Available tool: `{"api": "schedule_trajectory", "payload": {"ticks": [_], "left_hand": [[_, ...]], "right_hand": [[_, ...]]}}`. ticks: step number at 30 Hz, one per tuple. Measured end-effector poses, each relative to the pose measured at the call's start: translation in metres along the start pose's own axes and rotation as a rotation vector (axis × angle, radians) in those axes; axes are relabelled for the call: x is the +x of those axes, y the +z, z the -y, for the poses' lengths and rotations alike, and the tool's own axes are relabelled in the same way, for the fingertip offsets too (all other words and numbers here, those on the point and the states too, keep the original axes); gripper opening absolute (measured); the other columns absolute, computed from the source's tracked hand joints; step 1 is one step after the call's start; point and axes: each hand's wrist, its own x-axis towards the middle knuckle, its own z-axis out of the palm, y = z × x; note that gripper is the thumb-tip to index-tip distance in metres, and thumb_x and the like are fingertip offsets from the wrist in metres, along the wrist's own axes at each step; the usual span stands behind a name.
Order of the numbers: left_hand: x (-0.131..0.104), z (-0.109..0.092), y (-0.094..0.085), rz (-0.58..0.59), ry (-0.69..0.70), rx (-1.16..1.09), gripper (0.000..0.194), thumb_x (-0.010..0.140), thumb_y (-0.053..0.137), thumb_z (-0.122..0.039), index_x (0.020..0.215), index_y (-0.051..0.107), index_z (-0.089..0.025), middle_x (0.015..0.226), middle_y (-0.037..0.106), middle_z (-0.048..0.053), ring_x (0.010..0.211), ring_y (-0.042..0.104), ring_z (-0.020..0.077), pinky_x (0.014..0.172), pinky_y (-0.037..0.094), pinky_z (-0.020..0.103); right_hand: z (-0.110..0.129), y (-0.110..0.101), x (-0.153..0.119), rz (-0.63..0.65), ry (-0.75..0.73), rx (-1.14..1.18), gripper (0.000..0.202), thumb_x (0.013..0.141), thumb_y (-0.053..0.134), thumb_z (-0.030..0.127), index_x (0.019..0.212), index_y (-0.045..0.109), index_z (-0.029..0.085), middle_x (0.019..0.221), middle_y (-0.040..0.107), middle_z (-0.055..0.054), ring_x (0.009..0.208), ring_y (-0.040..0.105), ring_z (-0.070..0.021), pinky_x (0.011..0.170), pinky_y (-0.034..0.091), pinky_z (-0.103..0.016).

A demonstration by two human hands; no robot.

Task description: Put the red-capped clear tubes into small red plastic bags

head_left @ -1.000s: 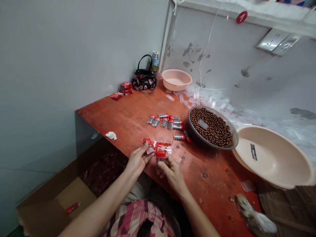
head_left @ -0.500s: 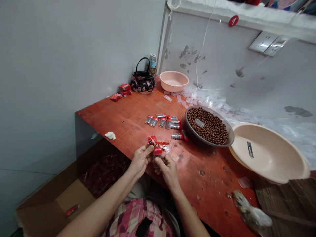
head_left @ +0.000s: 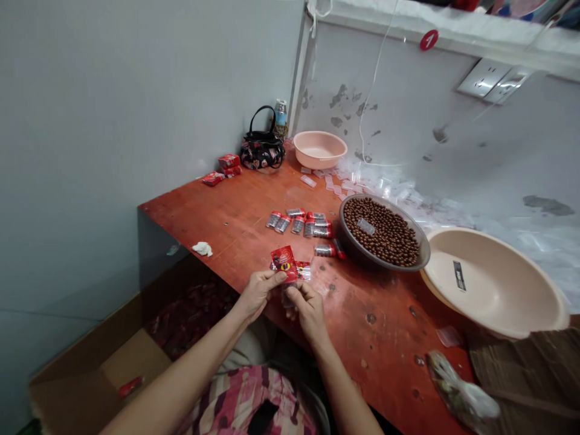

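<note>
Over the table's front edge, my left hand (head_left: 261, 293) pinches the left side of a red printed packet (head_left: 284, 263). My right hand (head_left: 307, 305) is closed on a small clear tray (head_left: 289, 297) at the packet's lower end; fingers partly hide it. Behind the packet, another red and clear packet (head_left: 303, 270) lies on the table. Several filled packs with red ends (head_left: 298, 225) lie farther back. To their right stands a grey bowl (head_left: 348, 241) of brown balls (head_left: 380, 229), with a clear tray (head_left: 366, 226) on top of the balls.
On the red table (head_left: 190, 211) are a handbag (head_left: 263, 151), a pink basin (head_left: 319, 148), a large beige basin (head_left: 498, 284), red packets (head_left: 229, 162), a crumpled tissue (head_left: 202, 248) and a knotted plastic bag (head_left: 462, 386). Clear trays pile along the wall. A cardboard box (head_left: 131, 356) sits below left.
The red packet between my hands is now spread flatter and upright, showing more of its printed face. My left hand has shifted slightly along it.
</note>
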Motion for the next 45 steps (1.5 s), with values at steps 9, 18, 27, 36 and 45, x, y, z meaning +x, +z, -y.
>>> {"api": "schedule_trajectory", "payload": {"ticks": [9,18,27,36,45], "left_hand": [[-0.003,0.001,0.001,0.011,-0.051,0.073,0.025,0.070,0.059,-0.033,0.064,0.062,-0.008,0.050,0.060,0.005,0.043,0.055,0.0159,0.046,0.044,0.029],[-0.002,0.003,-0.006,-0.264,0.080,0.336,0.025,0.057,0.069,-0.033,0.065,0.065,-0.010,0.056,0.063,0.002,0.051,0.056,0.0143,0.050,0.042,0.024],[-0.015,0.010,0.001,-0.099,0.040,0.180,0.025,0.068,0.060,-0.035,0.063,0.063,-0.011,0.055,0.061,0.003,0.050,0.056,0.0162,0.053,0.046,0.030],[-0.013,0.011,0.003,-0.168,0.044,-0.051,0.020,0.068,0.062,-0.029,0.066,0.061,-0.009,0.056,0.060,0.004,0.046,0.053,0.0127,0.049,0.045,0.027],[-0.020,0.007,-0.007,0.069,-0.096,0.027,0.025,0.069,0.059,-0.031,0.072,0.064,-0.007,0.055,0.060,0.006,0.047,0.056,0.0171,0.049,0.046,0.032]], "right_hand": [[-0.001,0.002,-0.001,0.027,0.023,0.041,0.022,0.079,0.048,0.038,0.069,0.050,0.018,0.051,0.050,0.005,0.035,0.039,-0.0059,0.033,0.031,-0.017],[0.005,-0.003,-0.002,-0.016,-0.137,-0.243,0.016,0.077,0.053,0.033,0.075,0.057,0.018,0.057,0.053,0.003,0.046,0.046,-0.0077,0.044,0.037,-0.018],[-0.010,-0.001,0.002,0.005,0.025,0.168,0.021,0.075,0.055,0.034,0.066,0.051,0.016,0.050,0.050,0.005,0.036,0.039,-0.0046,0.034,0.030,-0.015],[-0.007,0.007,-0.001,0.012,-0.017,0.018,0.021,0.076,0.053,0.035,0.069,0.054,0.016,0.054,0.052,0.004,0.039,0.041,-0.0053,0.037,0.031,-0.016],[-0.009,0.011,-0.004,0.027,0.056,0.214,0.026,0.078,0.051,0.036,0.062,0.050,0.016,0.049,0.051,0.004,0.031,0.033,-0.0030,0.031,0.024,-0.015]]}}
